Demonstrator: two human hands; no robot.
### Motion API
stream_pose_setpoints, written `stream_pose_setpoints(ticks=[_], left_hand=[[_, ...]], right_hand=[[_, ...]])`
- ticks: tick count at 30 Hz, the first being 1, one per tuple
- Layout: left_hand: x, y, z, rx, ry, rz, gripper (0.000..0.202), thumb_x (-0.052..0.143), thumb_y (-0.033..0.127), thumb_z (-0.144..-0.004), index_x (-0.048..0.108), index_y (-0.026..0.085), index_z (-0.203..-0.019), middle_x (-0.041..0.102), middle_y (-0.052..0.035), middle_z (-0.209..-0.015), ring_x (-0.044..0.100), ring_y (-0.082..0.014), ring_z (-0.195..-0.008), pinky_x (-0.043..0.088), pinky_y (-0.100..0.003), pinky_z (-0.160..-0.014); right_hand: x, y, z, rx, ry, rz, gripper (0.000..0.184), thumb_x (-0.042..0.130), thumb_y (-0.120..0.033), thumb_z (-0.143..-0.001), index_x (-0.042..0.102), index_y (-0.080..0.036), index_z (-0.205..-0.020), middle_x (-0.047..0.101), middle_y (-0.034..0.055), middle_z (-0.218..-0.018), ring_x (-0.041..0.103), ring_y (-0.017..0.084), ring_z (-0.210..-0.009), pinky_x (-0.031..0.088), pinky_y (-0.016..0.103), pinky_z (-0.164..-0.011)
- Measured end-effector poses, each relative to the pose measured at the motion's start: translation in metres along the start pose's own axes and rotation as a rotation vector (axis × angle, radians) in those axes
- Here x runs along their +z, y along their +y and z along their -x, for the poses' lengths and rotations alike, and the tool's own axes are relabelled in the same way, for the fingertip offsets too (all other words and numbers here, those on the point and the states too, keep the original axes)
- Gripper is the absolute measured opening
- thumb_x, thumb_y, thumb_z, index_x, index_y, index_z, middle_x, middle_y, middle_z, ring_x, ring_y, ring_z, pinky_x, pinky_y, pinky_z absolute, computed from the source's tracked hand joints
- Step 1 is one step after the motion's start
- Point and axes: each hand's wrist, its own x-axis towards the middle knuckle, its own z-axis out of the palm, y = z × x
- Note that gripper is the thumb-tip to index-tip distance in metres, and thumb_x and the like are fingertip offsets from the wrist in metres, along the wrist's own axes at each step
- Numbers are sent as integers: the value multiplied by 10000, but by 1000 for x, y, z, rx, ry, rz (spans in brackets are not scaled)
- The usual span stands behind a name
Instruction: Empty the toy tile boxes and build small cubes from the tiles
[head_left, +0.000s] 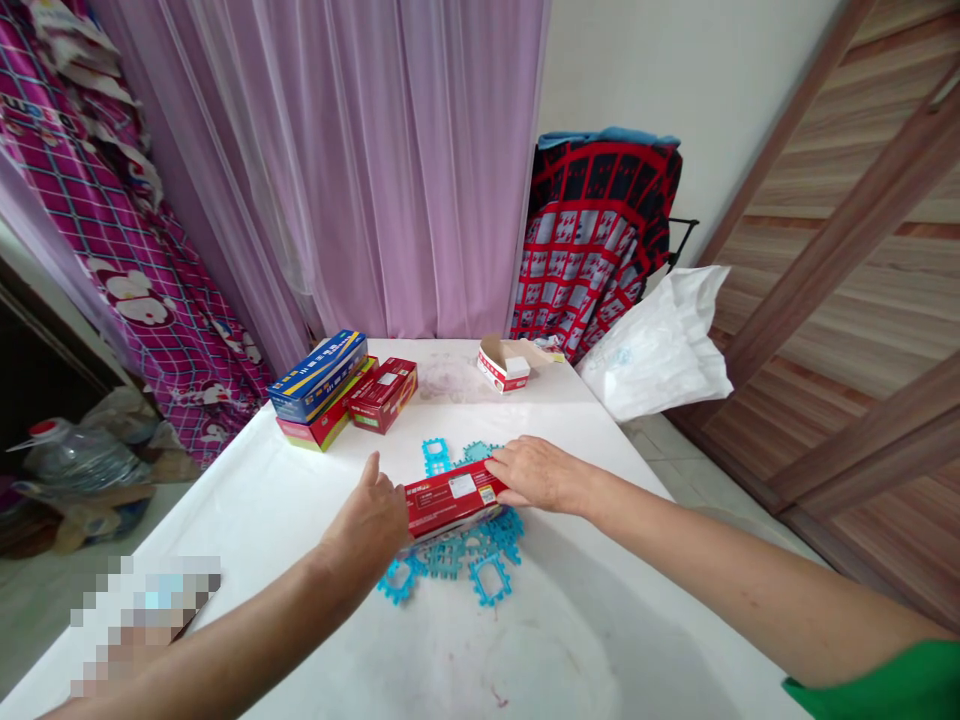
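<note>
Between my two hands is a long red box (442, 500) with white print and a pale label, tilted slightly up to the right. My left hand (373, 515) grips its left end, with one finger pointing up. Fingers of my right hand (536, 475) are wrapped round the right end. Beneath and around the box lie several blue plastic interlocking pieces (491, 580) with toothed edges; the box hides part of the pile. One square blue piece (436, 456) shows just behind the box.
At the table's back left, a blue box (319, 375) rests on a red and green box (319, 428), beside another red box (384, 395). An opened small carton (502, 365) stands at the back. A white plastic bag (660, 345) is at the right edge of the white table (585, 620).
</note>
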Motion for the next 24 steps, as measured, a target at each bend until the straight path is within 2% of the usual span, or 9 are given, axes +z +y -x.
stream_pose_setpoints(ticks=[3, 6, 12, 15, 20, 24], left_hand=[[6, 3, -7, 27, 0, 0, 158, 575, 199, -802, 729, 166, -811, 737, -152, -791, 661, -334, -786, 251, -559, -1046], [10, 8, -13, 50, -19, 3, 131, 595, 153, -766, 723, 150, -741, 730, -171, -756, 661, -332, -746, 297, -540, -989], [2, 7, -8, 94, -7, -3, 146, 606, 200, -772, 718, 108, -787, 708, -201, -787, 651, -314, -730, 362, -472, -871], [0, 4, -2, 83, 18, 3, 206, 536, 228, -817, 698, 101, -829, 692, -198, -786, 639, -318, -722, 367, -485, -861], [0, 4, 3, 65, 63, -5, 283, 401, 177, -866, 664, 90, -807, 664, -201, -764, 622, -309, -711, 403, -463, -762], [-3, 3, 6, 21, 100, -23, 275, 400, 169, -876, 662, 94, -840, 675, -163, -781, 637, -287, -728, 428, -429, -715]], right_hand=[[3, -2, -3, -1, -2, 16, 309, 602, -422, -868, 632, -128, -960, 679, 107, -880, 635, 214, -795, 441, 320, -733], [2, -3, -5, 3, -26, 36, 322, 588, -422, -871, 630, -117, -966, 682, 122, -886, 641, 221, -799, 447, 325, -733], [-1, -6, -9, -13, -51, 75, 323, 577, -344, -858, 596, -109, -1080, 685, 123, -876, 643, 240, -778, 452, 337, -695], [5, -5, -8, -29, 0, 72, 273, 541, -308, -869, 598, -114, -1051, 673, 126, -889, 625, 236, -801, 448, 340, -700], [22, -4, -6, -36, 107, -7, 173, 483, -222, -882, 605, -134, -969, 659, 103, -886, 593, 200, -793, 440, 327, -721], [29, -1, -6, -22, 165, -80, 190, 448, -194, -903, 620, -152, -971, 673, 89, -930, 592, 184, -823, 444, 309, -769]])
